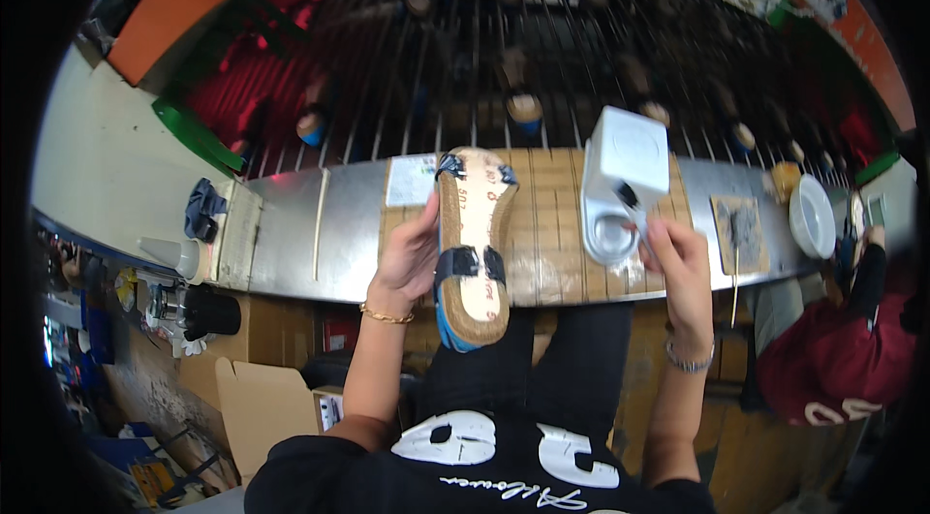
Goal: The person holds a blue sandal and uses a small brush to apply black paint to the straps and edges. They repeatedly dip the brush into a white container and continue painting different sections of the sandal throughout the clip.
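My left hand [410,257] is closed around the side of a sandal [474,291], held with its underside facing up. Cork-brown edging surrounds its pale insole board, dark straps fold over it, and a blue shoe last shows beneath. My right hand [681,267] pinches a small dark-tipped brush [630,196], its handle partly hidden by the fingers. Below the brush tip is the round cup of a whitish glue pot [628,151] with a boxy top. The pot stands on a cardboard sheet [547,262] over the metal bench. The sandal is apart from brush and pot.
Beyond the bench, a rack of metal rods [387,78] carries several shoes on lasts. On the right are a stained pad [741,233], a white bowl [812,217] and a co-worker's maroon sleeve [823,340]. A dark cloth [203,209] and a cone [167,252] lie left.
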A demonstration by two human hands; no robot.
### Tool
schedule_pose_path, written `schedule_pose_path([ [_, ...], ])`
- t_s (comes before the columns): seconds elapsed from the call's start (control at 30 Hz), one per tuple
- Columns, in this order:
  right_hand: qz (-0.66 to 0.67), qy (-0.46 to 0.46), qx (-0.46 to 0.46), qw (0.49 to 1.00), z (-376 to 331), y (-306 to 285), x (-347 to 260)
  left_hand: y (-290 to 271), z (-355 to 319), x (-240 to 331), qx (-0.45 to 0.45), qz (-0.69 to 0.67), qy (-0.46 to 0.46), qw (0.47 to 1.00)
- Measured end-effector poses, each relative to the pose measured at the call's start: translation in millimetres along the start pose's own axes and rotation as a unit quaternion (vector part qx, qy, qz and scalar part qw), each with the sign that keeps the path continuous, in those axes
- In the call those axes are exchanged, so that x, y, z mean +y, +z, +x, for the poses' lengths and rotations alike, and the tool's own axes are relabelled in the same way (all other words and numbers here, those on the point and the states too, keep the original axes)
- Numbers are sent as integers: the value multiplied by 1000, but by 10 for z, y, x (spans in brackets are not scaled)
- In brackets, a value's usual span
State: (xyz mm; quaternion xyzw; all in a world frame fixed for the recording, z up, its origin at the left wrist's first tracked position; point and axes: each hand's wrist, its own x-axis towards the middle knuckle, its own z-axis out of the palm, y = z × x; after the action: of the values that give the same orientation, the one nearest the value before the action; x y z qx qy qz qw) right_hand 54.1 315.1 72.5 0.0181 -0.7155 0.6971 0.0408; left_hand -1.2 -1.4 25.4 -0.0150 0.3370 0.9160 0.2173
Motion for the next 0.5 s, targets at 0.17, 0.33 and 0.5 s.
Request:
schedule_pose_path([
  [0.17, 141, 67, 64, 986, -261, -281, 223, -448, 549, 583, -131, -83, 24, 988],
  [0.33, 124, 74, 37, 989, -374, -236, 291, -1165, 1729, 1036, 69, -202, -27, 977],
  [0.5, 89, 80, 12, 993, -433, -284, 283, -1885, 2473, 1367, 242, -232, 52, 941],
])
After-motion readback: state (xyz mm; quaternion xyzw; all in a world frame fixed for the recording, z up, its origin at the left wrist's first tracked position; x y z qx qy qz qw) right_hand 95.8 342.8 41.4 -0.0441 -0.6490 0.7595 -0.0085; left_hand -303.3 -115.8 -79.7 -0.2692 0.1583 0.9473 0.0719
